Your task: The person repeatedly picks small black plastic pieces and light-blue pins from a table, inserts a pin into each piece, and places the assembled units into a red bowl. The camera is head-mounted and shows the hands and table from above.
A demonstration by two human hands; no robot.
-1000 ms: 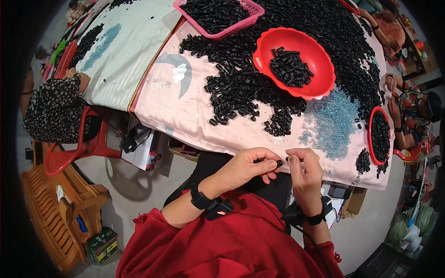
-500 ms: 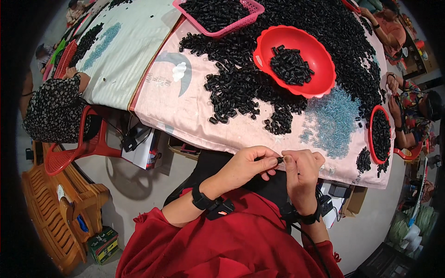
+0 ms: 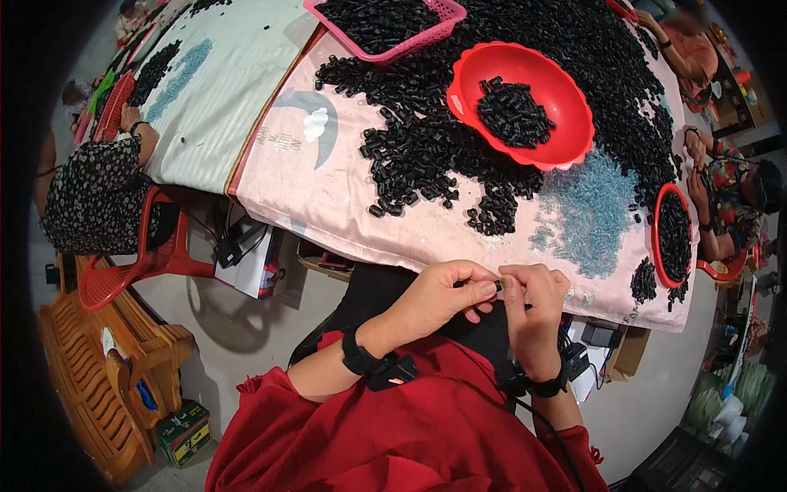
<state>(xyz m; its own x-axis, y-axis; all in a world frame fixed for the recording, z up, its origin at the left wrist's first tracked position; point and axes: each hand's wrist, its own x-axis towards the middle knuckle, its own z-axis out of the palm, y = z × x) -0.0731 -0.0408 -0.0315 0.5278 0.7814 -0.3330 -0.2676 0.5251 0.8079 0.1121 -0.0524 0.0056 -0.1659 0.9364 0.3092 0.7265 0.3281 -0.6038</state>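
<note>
My left hand (image 3: 438, 302) pinches a small black plastic piece (image 3: 498, 285) between thumb and forefinger, just off the table's near edge. Thumb and fingertips of my right hand (image 3: 533, 307) meet at the same spot, closed in a pinch; whatever they grip is too small to make out. Beyond the hands, many loose black plastic pieces (image 3: 410, 156) cover the pink cloth (image 3: 328, 213). A heap of small clear bluish pieces (image 3: 592, 215) lies ahead of my right hand. Behind it, a red scalloped bowl (image 3: 570, 90) contains more black pieces.
A pink basket (image 3: 447, 34) of black pieces stands at the far side. At the right edge is a red oval basket (image 3: 658, 246). Another table (image 3: 221, 98) adjoins on the left, with a red plastic chair (image 3: 156, 262) and a wooden bench (image 3: 90, 344). Other people sit on both sides.
My fingertips have shifted slightly around the small black piece, and less of it shows now. The left-hand neighbour's hand has moved a little. Bowl, baskets and heaps look the same.
</note>
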